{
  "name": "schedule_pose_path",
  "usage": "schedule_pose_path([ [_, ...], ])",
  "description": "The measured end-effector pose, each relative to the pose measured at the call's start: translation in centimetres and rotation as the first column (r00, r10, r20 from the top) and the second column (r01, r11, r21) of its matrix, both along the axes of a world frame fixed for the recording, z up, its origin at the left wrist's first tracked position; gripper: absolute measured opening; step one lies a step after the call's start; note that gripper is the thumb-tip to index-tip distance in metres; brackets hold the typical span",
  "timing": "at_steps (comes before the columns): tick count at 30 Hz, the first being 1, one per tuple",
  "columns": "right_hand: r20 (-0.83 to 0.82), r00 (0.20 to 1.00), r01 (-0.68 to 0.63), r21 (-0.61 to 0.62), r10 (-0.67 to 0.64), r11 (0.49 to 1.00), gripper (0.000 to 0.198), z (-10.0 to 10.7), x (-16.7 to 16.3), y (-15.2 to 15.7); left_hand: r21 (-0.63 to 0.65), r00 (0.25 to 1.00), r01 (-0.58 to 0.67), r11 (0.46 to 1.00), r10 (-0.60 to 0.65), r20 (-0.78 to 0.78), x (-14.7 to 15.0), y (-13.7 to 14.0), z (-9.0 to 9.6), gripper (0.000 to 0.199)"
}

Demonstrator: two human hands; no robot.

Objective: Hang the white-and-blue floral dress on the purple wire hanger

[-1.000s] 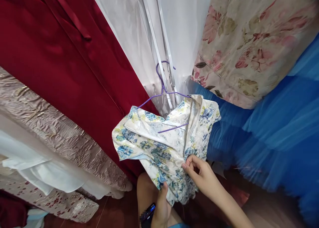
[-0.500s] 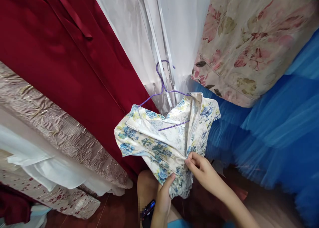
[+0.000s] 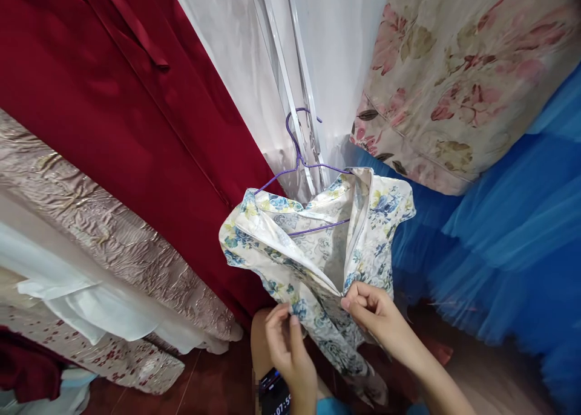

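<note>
A white dress with blue and yellow flowers (image 3: 313, 270) hangs on a purple wire hanger (image 3: 298, 155). Its opening is spread in a V, and the hanger's lower bar shows inside. At the point of the V, my right hand (image 3: 370, 309) pinches the zipper (image 3: 343, 294); the small pull itself is hidden by the fingers. My left hand (image 3: 290, 351) is beside the dress's left edge, its bent fingers and thumb apart, with nothing visible between them. The dress's lower part hangs down below and between the hands.
White metal bars (image 3: 290, 76) hold the hanger's hook. A red dress (image 3: 149, 112) and a textured pink one (image 3: 113, 221) hang at left. On the right are a pink-flowered cloth (image 3: 454, 88) and blue tulle (image 3: 490, 251). A phone (image 3: 275, 394) lies near my left wrist.
My left hand has let go of the lower dress and moved up and left. The dress's lower part has dropped and hangs longer. My right hand's pinch has shifted slightly down.
</note>
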State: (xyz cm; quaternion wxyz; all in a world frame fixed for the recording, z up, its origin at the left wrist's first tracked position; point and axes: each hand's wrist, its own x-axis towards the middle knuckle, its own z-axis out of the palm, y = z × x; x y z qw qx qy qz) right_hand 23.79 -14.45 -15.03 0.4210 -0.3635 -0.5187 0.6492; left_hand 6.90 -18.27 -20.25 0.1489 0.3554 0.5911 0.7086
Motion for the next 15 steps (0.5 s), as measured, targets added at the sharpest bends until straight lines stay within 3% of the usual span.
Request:
schedule_pose_path([
  [2,-0.013,1.0,-0.014,-0.01,0.014,1.0,0.039,0.1,0.0,-0.2,-0.073,0.981,0.179,0.981,-0.184,-0.067,1.5,-0.1,0.8,0.03],
  [5,-0.034,0.999,-0.026,-0.004,0.026,1.0,0.04,0.6,-0.1,-0.4,-0.161,0.906,0.385,0.909,-0.405,-0.12,3.4,0.4,1.7,0.03],
  [8,-0.049,0.999,-0.009,-0.005,0.009,1.0,0.041,1.2,-0.2,-0.5,-0.169,0.885,0.396,0.903,-0.424,-0.191,4.6,1.2,2.2,0.007],
  [11,-0.092,0.994,0.063,-0.031,-0.066,0.997,0.041,1.7,-0.6,-0.2,-0.148,0.863,0.375,0.915,-0.403,-0.305,5.0,1.6,2.4,0.017],
  [15,-0.2,0.961,0.187,-0.035,-0.191,0.982,0.043,3.4,-1.4,1.7,-0.146,0.762,0.464,0.873,-0.478,-0.437,4.3,1.7,2.8,0.018],
])
